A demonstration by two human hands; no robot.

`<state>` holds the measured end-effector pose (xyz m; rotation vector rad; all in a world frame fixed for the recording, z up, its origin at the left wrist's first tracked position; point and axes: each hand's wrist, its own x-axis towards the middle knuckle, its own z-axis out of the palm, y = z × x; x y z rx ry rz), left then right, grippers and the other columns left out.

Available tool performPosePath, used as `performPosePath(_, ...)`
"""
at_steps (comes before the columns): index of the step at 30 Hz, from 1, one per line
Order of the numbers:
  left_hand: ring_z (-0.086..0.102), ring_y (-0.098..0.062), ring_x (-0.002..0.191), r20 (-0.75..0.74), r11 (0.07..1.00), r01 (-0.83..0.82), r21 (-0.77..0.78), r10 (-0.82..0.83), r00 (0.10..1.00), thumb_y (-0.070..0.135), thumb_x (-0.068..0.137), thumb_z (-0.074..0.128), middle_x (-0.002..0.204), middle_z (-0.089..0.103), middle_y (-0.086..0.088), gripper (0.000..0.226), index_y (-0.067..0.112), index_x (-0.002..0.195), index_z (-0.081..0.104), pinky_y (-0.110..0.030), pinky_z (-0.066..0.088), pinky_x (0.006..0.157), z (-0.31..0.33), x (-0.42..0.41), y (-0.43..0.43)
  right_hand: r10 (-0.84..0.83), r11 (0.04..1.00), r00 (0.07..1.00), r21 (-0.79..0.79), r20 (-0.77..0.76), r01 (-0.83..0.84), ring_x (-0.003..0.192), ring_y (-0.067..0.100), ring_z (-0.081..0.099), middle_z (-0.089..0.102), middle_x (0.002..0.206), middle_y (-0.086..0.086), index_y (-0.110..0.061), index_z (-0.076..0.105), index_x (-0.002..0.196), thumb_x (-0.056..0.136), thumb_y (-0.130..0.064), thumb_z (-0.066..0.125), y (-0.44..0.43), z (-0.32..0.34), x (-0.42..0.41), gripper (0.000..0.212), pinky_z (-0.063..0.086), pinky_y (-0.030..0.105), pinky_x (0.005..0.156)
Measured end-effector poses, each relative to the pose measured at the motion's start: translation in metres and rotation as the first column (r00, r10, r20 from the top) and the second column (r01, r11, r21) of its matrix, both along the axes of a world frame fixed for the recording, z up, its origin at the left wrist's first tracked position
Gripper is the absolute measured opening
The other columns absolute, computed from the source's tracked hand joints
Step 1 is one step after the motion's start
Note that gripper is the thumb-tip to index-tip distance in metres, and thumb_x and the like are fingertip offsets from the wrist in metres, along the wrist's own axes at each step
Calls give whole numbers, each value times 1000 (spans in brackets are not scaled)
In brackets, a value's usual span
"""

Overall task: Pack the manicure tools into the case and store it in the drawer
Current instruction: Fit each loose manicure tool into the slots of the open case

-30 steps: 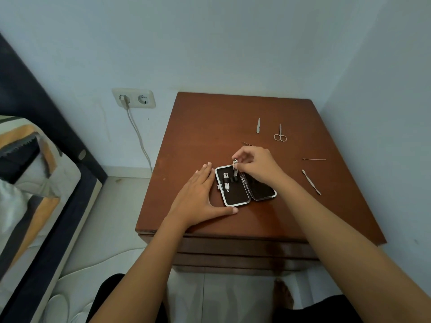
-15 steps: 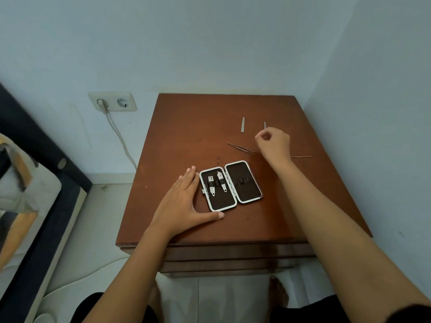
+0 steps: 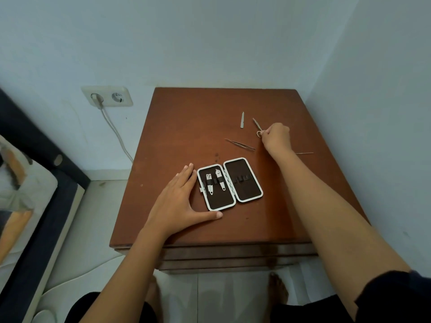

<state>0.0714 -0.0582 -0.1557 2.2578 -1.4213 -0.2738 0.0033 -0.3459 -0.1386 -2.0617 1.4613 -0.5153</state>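
An open manicure case [image 3: 242,201] with a white rim and dark lining lies on the brown nightstand [image 3: 182,127]. Two nail clippers [image 3: 215,181] sit under the straps of its left half; the right half holds nothing. My left hand [image 3: 179,201] lies flat on the top, fingers and thumb against the case's left corner. My right hand [image 3: 276,136] is further back, pinching the small scissors [image 3: 257,127] by their handles, blades pointing away. Tweezers [image 3: 240,144], a short file [image 3: 242,120] and a thin pick [image 3: 304,153] lie loose nearby.
The nightstand stands in a corner, walls behind and to the right. Drawer fronts [image 3: 233,257] show below its front edge. A wall socket [image 3: 107,96] with a plugged cable is at the left. A bed [image 3: 28,194] runs along the left side. My feet stand on the floor below.
My right hand left the case after setting the second clipper in it, reached back to the scissors and closed on their handles, turning them. The left hand stayed at the case.
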Motion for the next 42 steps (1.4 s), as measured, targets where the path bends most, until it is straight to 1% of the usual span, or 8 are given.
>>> performPosePath(3,1,0,142,-16,1000,-5,4,5,1000,87,51,51,158,4,9,125,21,150,12,-21,2,112,1,-1,1,132,991,991,31,-25,-131,90,35,61,65,93,21,6,68,88,90,-23,57,16,8,-9,31,44,31,71)
performPosePath(7,5,-6,144,-3,1000,-18,14,18,1000,85,52,54,158,7,7,124,19,149,15,-22,3,111,4,-2,1,298,954,949,-9,100,-298,68,18,48,52,62,-2,-13,60,72,88,-22,58,66,24,-29,19,28,24,51)
performPosePath(13,8,-7,144,-15,999,-32,22,32,999,85,50,54,158,11,3,127,15,148,18,-24,5,113,6,-6,3,401,913,898,-1,183,-408,48,5,39,44,51,-6,-16,57,61,80,-13,62,142,23,-67,20,34,9,46)
performPosePath(24,6,-11,145,7,1000,12,17,-12,1000,85,55,46,158,10,-2,119,20,149,15,-23,2,114,2,-3,4,463,886,886,18,12,-463,60,10,45,44,54,-4,-4,62,68,80,-12,56,185,12,-88,16,34,11,54)
performPosePath(26,6,-11,145,16,1000,23,6,-23,1000,84,56,45,158,9,-3,117,20,149,13,-22,0,112,1,-2,4,447,894,894,39,-8,-446,69,18,53,50,59,2,0,63,72,80,-13,56,185,12,-83,17,44,27,61)
performPosePath(30,4,-10,145,26,1000,31,-1,-31,999,83,57,43,158,8,-2,116,18,149,14,-21,-1,111,-1,0,5,433,901,898,18,-79,-433,79,32,61,64,75,23,6,64,75,81,-14,56,188,15,-73,23,52,41,72)
performPosePath(36,4,-10,145,47,999,35,-7,-35,998,84,58,39,158,9,-3,115,16,149,17,-20,-2,111,-4,2,4,390,919,911,-7,-132,-394,80,33,59,66,83,21,7,64,78,82,-14,55,190,20,-73,24,51,40,72)
performPosePath(42,4,-11,145,61,999,36,0,-36,998,83,62,40,158,9,-3,113,14,149,17,-21,-1,112,-6,3,4,376,927,916,49,-139,-372,75,35,60,55,67,14,5,63,72,80,-16,56,195,24,-71,24,50,37,65)
